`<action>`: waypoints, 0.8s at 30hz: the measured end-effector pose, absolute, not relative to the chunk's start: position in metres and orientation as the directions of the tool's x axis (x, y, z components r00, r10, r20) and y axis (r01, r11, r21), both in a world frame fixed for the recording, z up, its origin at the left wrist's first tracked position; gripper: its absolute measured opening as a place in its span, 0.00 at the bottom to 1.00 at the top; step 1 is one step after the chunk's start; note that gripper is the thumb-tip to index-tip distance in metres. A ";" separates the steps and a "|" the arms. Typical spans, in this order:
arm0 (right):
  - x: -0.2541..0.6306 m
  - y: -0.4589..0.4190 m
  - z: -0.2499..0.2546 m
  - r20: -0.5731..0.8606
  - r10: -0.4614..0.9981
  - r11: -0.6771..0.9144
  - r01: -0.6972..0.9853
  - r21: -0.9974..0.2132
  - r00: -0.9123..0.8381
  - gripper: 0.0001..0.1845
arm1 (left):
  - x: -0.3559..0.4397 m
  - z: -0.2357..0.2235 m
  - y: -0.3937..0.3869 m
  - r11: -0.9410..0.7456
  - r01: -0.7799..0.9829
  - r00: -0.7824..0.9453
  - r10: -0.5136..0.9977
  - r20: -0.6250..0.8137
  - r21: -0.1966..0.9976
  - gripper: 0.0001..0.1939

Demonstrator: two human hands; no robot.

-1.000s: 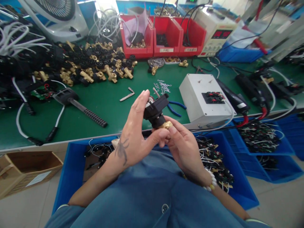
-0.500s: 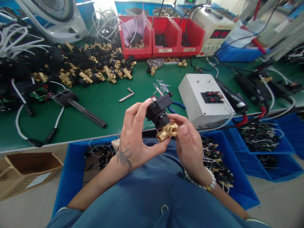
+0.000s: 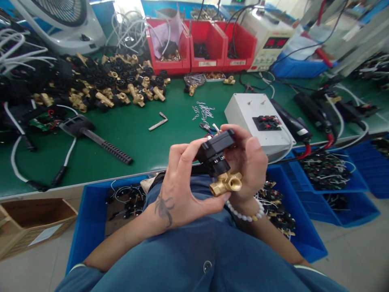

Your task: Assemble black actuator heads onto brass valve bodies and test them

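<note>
One valve assembly (image 3: pixel 220 164), held just before the green bench (image 3: pixel 136 125), brass body (image 3: pixel 226 184) now uncovered; left hand (image 3: pixel 180 190) clamped on it, thumb beneath; right hand (image 3: pixel 248 172) shifted from brass to black housing (image 3: pixel 216 147), thumb spread apart. We judge this a regrip for further handling.

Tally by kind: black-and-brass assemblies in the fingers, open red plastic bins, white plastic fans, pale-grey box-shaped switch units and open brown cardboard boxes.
Held black-and-brass assembly: 1
Open red plastic bins: 3
White plastic fan: 1
Pale-grey box-shaped switch unit: 1
Open brown cardboard box: 1
Total: 7
</note>
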State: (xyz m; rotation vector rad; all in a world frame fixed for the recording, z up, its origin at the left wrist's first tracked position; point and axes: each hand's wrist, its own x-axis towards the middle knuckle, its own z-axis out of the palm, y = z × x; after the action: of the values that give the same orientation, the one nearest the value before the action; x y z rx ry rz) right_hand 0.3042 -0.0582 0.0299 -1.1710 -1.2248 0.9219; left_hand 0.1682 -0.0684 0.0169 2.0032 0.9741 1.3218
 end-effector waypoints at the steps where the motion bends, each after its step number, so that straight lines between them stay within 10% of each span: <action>1: 0.303 -0.057 0.029 0.253 0.943 0.255 0.017 -0.967 0.219 0.25 | 0.169 0.016 -0.069 -0.585 0.264 0.247 0.810 0.532 0.767 0.42; 14: 0.328 -0.009 0.008 0.307 0.913 0.257 0.202 -0.945 0.271 0.15 | 0.169 -0.022 -0.045 -0.438 0.329 0.073 0.895 0.440 0.837 0.36; 24: 0.355 0.091 0.005 0.079 0.991 -0.054 0.877 -0.477 0.104 0.04 | 0.159 -0.055 -0.009 -0.273 0.223 0.001 0.960 0.280 0.936 0.39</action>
State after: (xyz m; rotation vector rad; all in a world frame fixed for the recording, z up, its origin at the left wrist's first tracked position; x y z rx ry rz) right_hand 0.3548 0.0907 0.0050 -1.9836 -1.8224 0.3803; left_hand 0.1593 -0.0092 -0.0548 1.5742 1.2512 1.3258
